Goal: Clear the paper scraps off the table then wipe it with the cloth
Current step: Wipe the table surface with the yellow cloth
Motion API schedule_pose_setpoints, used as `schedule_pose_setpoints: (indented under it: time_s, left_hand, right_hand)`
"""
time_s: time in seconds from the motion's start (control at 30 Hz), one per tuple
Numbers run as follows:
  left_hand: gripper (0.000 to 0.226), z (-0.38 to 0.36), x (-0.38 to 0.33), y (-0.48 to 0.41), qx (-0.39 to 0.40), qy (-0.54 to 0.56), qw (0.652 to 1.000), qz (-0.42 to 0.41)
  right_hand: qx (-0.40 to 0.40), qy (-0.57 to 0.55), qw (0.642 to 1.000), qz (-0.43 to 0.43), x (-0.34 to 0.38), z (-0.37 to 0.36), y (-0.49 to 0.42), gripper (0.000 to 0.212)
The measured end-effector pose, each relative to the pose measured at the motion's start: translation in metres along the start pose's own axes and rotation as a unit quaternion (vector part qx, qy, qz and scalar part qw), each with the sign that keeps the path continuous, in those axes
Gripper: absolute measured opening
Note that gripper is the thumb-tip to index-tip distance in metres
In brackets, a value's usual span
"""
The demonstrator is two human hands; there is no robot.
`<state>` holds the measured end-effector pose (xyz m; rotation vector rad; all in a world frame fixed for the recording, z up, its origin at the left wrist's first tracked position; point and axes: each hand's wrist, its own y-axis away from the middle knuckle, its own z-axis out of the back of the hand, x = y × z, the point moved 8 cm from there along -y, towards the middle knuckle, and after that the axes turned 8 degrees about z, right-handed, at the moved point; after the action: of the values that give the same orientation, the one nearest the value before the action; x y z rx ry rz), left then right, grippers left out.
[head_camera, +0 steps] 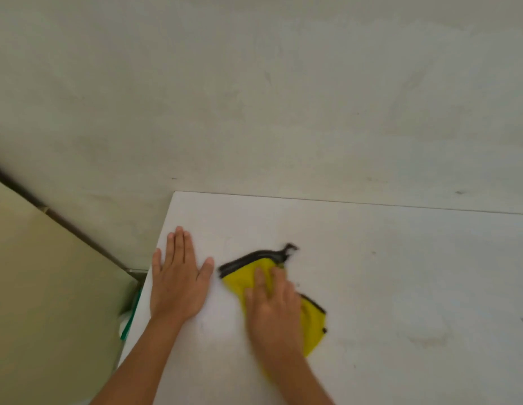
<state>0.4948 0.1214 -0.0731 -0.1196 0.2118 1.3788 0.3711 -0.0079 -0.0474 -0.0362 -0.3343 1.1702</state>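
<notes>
A yellow cloth (pixel 241 277) with black edging lies on the white table (pixel 400 273) near its far left corner. My right hand (pixel 273 311) presses down on the cloth, fingers bent over it, and looks blurred by motion. My left hand (pixel 178 282) rests flat on the tabletop just left of the cloth, fingers spread, holding nothing. No paper scraps show on the table surface.
The table's left edge runs close to my left hand, its far edge near the wall (pixel 254 97). Below the left edge something white with a green strip (pixel 128 320) shows on the floor side. A beige panel (pixel 44 287) fills the left.
</notes>
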Motion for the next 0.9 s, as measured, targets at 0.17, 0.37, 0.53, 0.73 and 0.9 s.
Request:
schedule_pose_setpoints:
  time_s: [0.17, 0.37, 0.53, 0.73, 0.9]
  left_hand:
    - [0.064, 0.006, -0.001, 0.002, 0.056, 0.092, 0.994, -0.013]
    - [0.076, 0.026, 0.026, 0.075, -0.023, 0.099, 0.993, -0.060]
    - [0.070, 0.009, 0.030, 0.117, -0.001, 0.048, 0.997, -0.066]
    - [0.070, 0.004, 0.032, 0.115, -0.020, 0.012, 0.998, -0.066]
    - [0.071, 0.007, 0.031, 0.115, -0.025, 0.009, 0.997, -0.067]
  right_hand:
    - [-0.048, -0.021, 0.971, -0.235, -0.163, 0.031, 0.016, 0.047]
    - [-0.127, -0.164, 0.930, -0.303, -0.161, 0.056, 0.017, 0.023]
    - [-0.001, -0.117, 0.993, 0.033, 0.055, 0.021, 0.055, 0.041]
    - [0.033, 0.018, 0.998, -0.040, -0.041, 0.014, 0.059, 0.048]
    - [-0.056, -0.043, 0.953, -0.295, -0.211, 0.053, 0.068, 0.041]
